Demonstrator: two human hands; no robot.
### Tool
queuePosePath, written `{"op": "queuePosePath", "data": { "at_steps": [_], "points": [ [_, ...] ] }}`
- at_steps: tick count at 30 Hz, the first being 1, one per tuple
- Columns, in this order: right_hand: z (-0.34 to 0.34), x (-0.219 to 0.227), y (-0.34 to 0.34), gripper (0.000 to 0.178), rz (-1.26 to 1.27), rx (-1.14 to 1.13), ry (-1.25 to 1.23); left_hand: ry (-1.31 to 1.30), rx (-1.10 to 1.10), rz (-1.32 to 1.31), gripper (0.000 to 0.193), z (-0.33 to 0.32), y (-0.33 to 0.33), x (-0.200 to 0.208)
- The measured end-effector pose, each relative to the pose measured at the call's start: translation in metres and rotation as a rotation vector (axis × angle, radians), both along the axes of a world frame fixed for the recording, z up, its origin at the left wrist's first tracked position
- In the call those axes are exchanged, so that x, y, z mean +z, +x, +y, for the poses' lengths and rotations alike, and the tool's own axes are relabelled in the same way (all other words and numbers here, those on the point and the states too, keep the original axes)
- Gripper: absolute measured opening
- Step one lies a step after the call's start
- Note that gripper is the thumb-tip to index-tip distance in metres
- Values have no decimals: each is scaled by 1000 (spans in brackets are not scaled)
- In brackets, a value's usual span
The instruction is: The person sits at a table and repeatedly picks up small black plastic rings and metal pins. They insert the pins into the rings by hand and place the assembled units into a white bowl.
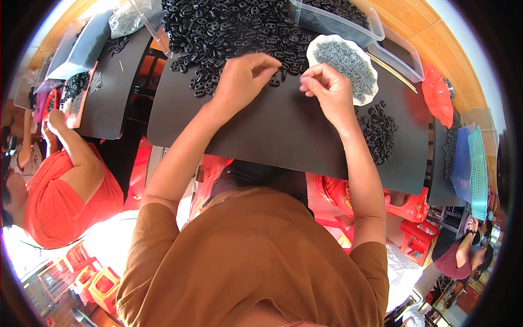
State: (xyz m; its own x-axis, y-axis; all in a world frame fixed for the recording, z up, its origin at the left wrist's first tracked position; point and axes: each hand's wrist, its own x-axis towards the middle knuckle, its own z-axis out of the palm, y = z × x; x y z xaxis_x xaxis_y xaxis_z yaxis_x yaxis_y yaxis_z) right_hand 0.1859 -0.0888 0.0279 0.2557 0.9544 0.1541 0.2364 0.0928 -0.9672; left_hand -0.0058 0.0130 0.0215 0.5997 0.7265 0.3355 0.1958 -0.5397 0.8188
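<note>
My left hand [245, 79] is closed in a pinch at the near edge of a big heap of black oval plastic pieces with two holes [234, 32]. A small dark plastic piece [283, 74] shows at its fingertips. Facing it across a short gap, my right hand [328, 90] is also pinched; whatever lies between its fingers is too small to make out. Just beyond the right hand stands a white scalloped plate [372, 95] filled with tiny grey pieces [346, 65]. Beside my right forearm lies a pile of small black parts [377, 133].
On the dark table [261, 128], a clear plastic bin [376, 32] stands at the back right, near thin yellow sticks [395, 73] and a red dish [436, 95]. A person in red [71, 191] sits at another table on the left. Red stools [419, 237] stand below.
</note>
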Motion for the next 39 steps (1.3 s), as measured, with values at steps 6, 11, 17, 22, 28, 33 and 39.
{"op": "queuePosePath", "data": {
  "at_steps": [6, 11, 17, 22, 28, 33, 39],
  "points": [
    [-6, -7, -12, 8, -197, 66, 6, 396, -35, 279, 17, -9, -1, -5],
    [-10, -11, -12, 8, -353, 62, 54, 417, -80, 331, 17, -2, 0, -6],
    [-6, -23, -11, 8, -259, 70, 92, 418, -151, 216, 15, 2, 1, -7],
    [-7, -24, -15, 6, -61, 45, -39, -138, -169, 19, 19, -6, 7, -6],
    [-6, -20, -11, 7, 85, 109, 29, -502, -281, -165, 18, 0, 8, -7],
    [-4, -18, -12, 6, 97, 110, 65, -539, -272, -159, 16, 1, 10, -10],
    [-3, -25, -11, 9, -146, 57, 146, -518, -232, -191, 18, -2, 11, -18]
  ]
}}
